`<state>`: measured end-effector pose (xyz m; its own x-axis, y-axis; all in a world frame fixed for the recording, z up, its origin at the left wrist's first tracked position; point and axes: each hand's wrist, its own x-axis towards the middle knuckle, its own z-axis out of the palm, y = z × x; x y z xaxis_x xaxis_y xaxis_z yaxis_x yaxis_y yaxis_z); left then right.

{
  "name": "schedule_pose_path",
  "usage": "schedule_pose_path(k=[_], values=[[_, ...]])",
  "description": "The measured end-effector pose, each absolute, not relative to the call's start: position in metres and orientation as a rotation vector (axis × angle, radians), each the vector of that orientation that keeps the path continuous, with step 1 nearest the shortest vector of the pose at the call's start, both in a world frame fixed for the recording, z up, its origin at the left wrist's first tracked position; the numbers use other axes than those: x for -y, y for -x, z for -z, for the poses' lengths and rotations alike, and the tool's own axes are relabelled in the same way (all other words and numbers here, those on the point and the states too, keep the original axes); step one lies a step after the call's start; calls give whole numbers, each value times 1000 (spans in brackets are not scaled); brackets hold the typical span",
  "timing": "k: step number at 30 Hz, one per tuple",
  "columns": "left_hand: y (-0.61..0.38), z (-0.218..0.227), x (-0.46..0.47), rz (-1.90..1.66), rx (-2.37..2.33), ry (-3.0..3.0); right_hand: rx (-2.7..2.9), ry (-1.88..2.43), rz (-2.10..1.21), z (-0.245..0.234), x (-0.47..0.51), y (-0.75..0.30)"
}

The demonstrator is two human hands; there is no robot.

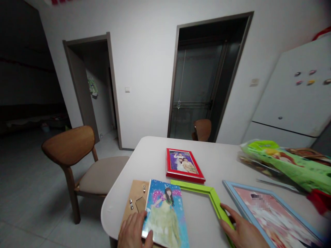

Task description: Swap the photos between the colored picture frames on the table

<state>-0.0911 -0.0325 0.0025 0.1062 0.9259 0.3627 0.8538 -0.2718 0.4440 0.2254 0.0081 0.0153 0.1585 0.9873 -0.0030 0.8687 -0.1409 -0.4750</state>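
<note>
My left hand [133, 230] lies on a brown backing board [137, 189] with metal clips. Its fingers are laid out flat, and the thumb rests over the lower left edge of a picture [165, 213] of a figure in a pale green dress on blue. That picture overlaps the board and one corner of a lime green photo frame [213, 198]. Closed on the frame's right side is my right hand [240, 227], thumb and fingers on the bar. The frame's lower part is hidden or out of view.
A red framed photo [183, 163] lies behind the green frame. A light blue framed photo [271, 213] is at the right, near a green plastic bag [292, 162] on the white table [147, 158]. A wooden chair [69, 144] stands left.
</note>
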Motion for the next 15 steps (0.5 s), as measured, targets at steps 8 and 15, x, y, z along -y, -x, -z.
schedule_pose_path(k=[8,15], values=[[94,7,31,-861,-1752,-2504,1810,1910,-209,-14,-9,-223],[77,24,22,-1007,-1419,-2873,1478,1485,-1025,-15,-10,-153]])
